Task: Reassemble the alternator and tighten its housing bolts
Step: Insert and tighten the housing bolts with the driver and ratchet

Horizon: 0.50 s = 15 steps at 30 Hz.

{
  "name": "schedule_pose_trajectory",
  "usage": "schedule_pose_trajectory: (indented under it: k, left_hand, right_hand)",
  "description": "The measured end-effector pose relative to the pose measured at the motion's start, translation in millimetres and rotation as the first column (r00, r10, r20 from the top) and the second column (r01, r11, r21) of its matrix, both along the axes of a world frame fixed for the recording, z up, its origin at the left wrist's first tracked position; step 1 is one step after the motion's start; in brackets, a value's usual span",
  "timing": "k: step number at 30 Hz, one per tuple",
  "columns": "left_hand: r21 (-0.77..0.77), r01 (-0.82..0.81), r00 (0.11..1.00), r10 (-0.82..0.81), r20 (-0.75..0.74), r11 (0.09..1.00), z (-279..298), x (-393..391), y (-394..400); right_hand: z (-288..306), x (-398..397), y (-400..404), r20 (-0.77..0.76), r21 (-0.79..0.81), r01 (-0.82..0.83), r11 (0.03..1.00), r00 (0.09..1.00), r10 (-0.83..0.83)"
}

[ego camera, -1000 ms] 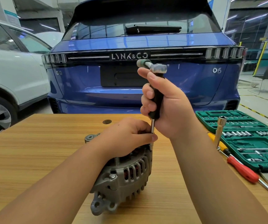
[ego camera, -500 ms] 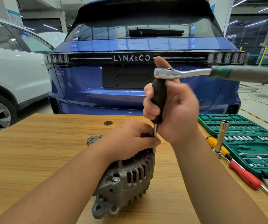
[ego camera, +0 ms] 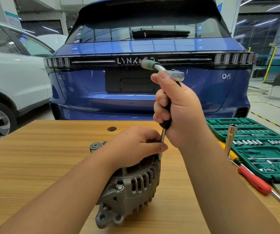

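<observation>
Grey alternator (ego camera: 130,188) under left hand (ego camera: 135,146) fingers pinching shaft, right hand (ego camera: 179,112) gripping ratchet driver (ego camera: 165,119), green socket case (ego camera: 262,149) beside

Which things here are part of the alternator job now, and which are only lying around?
In use:
- alternator, left hand resting on top of it
- black-handled extension driver, gripped by right hand
- ratchet on its top

Lying about:
- green socket set case
- red screwdriver
- yellow-handled screwdriver
- upright long socket
</observation>
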<state>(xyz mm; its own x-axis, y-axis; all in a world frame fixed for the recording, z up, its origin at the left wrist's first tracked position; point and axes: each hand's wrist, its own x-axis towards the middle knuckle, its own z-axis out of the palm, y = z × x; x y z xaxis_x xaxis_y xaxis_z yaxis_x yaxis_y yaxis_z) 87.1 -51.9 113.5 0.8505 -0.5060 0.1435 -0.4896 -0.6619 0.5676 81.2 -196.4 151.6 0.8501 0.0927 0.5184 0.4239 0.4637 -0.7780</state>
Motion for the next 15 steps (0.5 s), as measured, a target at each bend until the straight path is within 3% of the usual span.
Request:
schedule_pose_trajectory:
  k: [3,10,15]
  left_hand:
    - [-0.023,0.008,1.0,-0.008,-0.007,1.0,0.8,-0.1,-0.3]
    - [-0.036,-0.012,1.0,0.012,-0.007,0.999,-0.4,1.1,-0.1]
    - [-0.046,-0.004,1.0,0.003,-0.012,0.999,-0.8,0.4,2.1]
  right_hand:
    - [-1.1,3.4,-4.6,-0.052,0.106,-0.262,0.959,0.962,0.268]
    - [-6.4,5.5,1.6,0.114,0.066,-0.181,0.981,0.978,0.173]
    - [-7.8,4.6,6.6,0.152,0.044,-0.262,0.964,0.955,0.253]
